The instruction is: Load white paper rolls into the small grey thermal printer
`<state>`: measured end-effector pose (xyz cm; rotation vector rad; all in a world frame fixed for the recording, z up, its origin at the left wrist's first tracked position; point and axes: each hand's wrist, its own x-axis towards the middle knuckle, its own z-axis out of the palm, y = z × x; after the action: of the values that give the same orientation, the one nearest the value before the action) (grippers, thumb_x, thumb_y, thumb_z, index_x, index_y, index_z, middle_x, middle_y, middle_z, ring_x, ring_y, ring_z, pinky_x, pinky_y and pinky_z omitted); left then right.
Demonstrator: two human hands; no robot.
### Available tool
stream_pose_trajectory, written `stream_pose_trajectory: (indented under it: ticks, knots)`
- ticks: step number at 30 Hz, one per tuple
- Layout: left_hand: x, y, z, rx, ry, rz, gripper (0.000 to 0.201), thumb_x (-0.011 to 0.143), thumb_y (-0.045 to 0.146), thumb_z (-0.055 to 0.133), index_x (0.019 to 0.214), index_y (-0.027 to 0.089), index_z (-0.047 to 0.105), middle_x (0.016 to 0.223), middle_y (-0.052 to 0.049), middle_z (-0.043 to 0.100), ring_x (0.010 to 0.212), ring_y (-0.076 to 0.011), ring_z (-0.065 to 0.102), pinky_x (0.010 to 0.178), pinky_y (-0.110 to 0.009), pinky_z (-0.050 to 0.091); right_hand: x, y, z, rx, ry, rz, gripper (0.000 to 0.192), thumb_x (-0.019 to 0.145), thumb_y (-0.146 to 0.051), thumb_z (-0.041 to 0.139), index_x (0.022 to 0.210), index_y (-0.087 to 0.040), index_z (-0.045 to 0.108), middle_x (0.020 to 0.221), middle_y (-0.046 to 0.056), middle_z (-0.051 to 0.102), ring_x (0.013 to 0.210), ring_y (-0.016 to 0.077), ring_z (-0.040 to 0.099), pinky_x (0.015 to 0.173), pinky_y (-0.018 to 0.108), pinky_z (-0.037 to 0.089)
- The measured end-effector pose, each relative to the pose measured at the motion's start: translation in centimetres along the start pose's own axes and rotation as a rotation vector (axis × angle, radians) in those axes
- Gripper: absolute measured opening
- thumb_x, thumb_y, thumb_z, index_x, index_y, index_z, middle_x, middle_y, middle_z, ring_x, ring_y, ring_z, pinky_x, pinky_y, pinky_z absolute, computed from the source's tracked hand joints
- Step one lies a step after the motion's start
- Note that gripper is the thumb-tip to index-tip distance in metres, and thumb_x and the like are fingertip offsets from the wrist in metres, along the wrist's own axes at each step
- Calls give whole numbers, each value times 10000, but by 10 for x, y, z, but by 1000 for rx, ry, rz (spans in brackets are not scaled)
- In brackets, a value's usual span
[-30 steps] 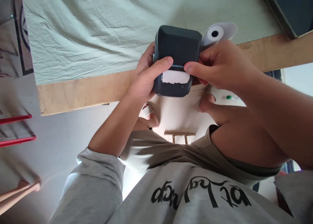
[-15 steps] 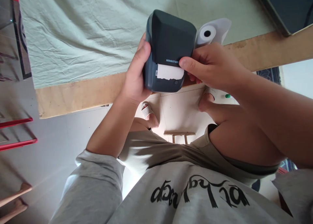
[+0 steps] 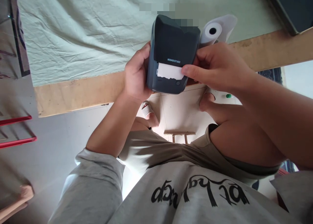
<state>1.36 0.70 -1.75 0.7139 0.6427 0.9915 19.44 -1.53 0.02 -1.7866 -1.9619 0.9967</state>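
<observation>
Dark printer (image 3: 174, 42) is sitting right between the two hands on my feed, and I'm seeing it held over the near edge of the table (image 3: 80, 94), lower end poking out past the wood. The left hand (image 3: 137, 75) is wrapping its left side, some fingers hiding behind it. The right hand (image 3: 217, 65) is pinching the right side, thumb tip resting by the right end of the white paper strip (image 3: 168, 71); can't tell if it's nipping the paper too. A paper roll (image 3: 218, 29) is lying just beyond that hand, near the same edge.
</observation>
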Motion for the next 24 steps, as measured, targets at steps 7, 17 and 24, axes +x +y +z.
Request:
stream_pose_trajectory:
  ticks: [7,17,24]
  knots:
    - [0,2,3,50,-1,31,227,836,307,408,692,200,547,686,-9,554,702,-139,506,680,-265,435,-12,-14,-5,-62,131,-9,542,702,-577,509,483,-82,470,400,5,362,407,-23,262,430,172,183]
    - [-4,3,11,252,-36,39,360,844,453,402,951,166,590,873,-74,592,928,-232,556,697,-285,410,-26,-32,-15,221,484,-267,313,856,-345,347,854,-122,567,877,45,589,647,41,548,501,203,383]
    - [-5,0,13,258,-88,119,216,823,343,453,902,202,595,739,-37,527,739,-170,544,524,-256,326,-18,-32,-10,-517,327,-98,348,823,-468,340,1089,-327,514,889,-34,585,854,139,546,644,257,295]
